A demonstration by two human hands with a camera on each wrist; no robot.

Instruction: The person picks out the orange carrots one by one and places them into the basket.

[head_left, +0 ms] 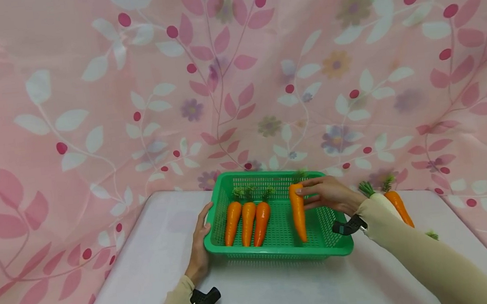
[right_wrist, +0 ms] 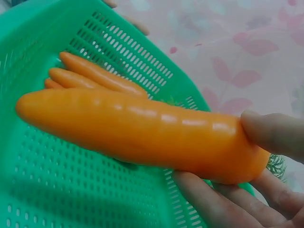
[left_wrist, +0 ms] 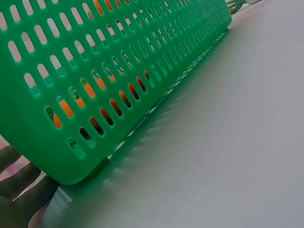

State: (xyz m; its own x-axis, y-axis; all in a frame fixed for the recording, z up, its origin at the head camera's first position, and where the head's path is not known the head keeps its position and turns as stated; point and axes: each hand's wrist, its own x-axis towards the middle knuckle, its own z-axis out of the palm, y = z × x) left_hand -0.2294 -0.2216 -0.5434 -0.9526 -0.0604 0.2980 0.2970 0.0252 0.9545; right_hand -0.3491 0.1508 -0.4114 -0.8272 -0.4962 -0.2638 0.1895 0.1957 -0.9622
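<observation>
My right hand (head_left: 324,194) pinches the thick top end of an orange carrot (head_left: 298,213) between thumb and fingers. The carrot hangs tip down over the right part of a green plastic basket (head_left: 279,252); in the right wrist view its green leaves (right_wrist: 276,166) are partly hidden behind the fingers. Against the basket's left side rests my left hand (head_left: 200,246), its fingers extended along the wall. Inside the basket at left lie three more carrots: one on the left (head_left: 232,223), one in the middle (head_left: 248,223) and a redder one (head_left: 261,223), leaves toward the back.
Right of the basket, on the white table (head_left: 148,264), lie a white radish (head_left: 384,203) with green leaves and another carrot (head_left: 399,208). More green leaves (head_left: 432,235) show beside the right sleeve, which hides what they belong to. A pink floral cloth (head_left: 229,99) hangs behind the table.
</observation>
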